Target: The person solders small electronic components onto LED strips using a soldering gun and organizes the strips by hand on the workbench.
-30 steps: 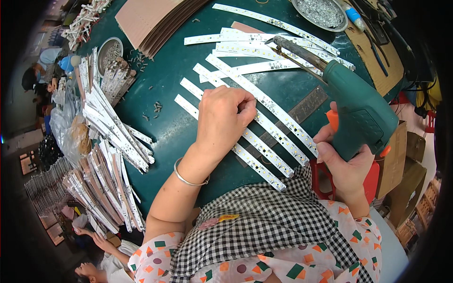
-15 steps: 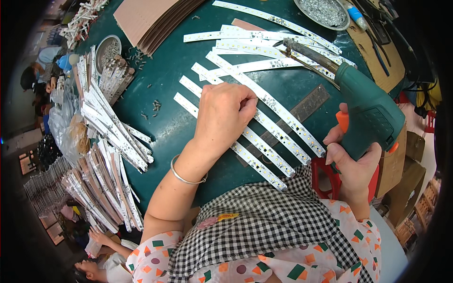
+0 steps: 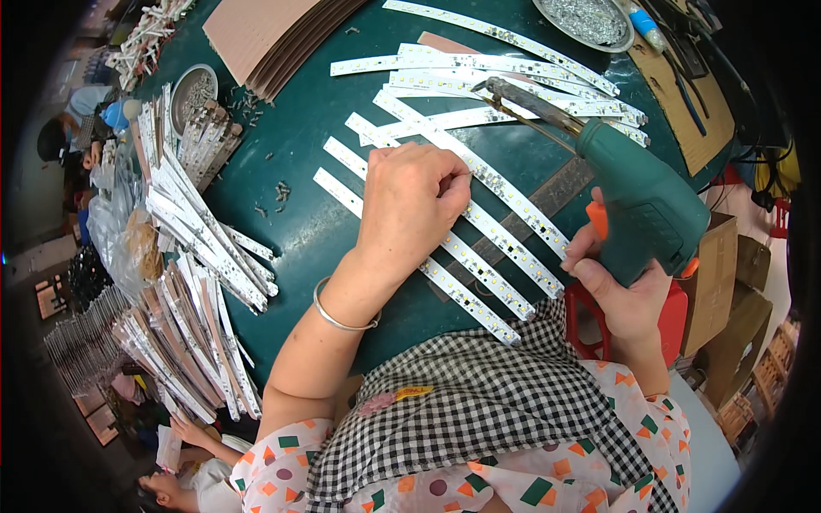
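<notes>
My left hand is closed, thumb pressed to the forefinger, above several slanting white LED strips. What it pinches, if anything, is hidden. My right hand grips a green soldering gun with an orange trigger. The gun's metal tip points left, over a crossed pile of LED strips farther back. Fingertips of my right hand cover the near end of the longest slanting strip. A flat dark metal bar lies beneath the slanting strips.
Bundled LED strips fill the table's left side, beside a bowl of small parts. Stacked brown cardboard stands at the back. A metal dish and pliers lie at back right. Another person sits at lower left.
My right hand and the soldering gun have moved left, and the fingertips now overlap the longest strip's near end. My left hand has shifted slightly right, still closed.
</notes>
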{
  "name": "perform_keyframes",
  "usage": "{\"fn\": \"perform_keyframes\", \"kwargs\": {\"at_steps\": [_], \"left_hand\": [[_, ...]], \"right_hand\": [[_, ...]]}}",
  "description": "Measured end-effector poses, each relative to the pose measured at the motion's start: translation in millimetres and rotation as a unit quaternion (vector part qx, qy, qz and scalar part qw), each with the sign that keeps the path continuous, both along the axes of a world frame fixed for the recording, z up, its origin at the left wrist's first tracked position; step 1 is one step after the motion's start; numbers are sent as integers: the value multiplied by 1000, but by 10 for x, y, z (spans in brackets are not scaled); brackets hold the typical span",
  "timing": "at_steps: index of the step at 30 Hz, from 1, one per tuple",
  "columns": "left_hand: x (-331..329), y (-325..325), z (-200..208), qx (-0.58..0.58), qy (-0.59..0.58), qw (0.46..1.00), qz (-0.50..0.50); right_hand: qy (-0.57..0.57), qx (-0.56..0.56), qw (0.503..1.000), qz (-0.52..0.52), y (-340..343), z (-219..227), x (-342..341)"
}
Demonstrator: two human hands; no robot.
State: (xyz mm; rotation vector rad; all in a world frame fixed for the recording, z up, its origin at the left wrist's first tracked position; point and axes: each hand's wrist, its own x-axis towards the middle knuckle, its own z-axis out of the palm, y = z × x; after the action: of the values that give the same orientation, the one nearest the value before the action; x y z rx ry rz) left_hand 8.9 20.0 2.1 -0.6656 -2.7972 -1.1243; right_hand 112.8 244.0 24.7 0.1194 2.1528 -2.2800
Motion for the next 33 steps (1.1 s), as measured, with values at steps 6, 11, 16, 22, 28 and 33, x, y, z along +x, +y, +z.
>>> {"fn": "perform_keyframes", "kwargs": {"at_steps": [6,11,16,22,28,33], "left_hand": [[-28,-14,4,-14,11,999,-27],[-18,-29,-32,-20,27,999,-28],[32,-7,-65,12,6,1000,-1],[84,33,-78,10,34,999,20],[65,78,-110,-10,78,997,26],[44,104,-105,3,72,997,34]], "right_hand": [[52,9,998,43,-20,-138,-24],[5,8,999,40,-16,-75,-25],[0,-75,997,13,143,13,27],[-18,-68,997,-10,218,-43,97],[-11,-71,997,-10,144,-39,67],[3,-67,998,-7,102,-44,26]]}}
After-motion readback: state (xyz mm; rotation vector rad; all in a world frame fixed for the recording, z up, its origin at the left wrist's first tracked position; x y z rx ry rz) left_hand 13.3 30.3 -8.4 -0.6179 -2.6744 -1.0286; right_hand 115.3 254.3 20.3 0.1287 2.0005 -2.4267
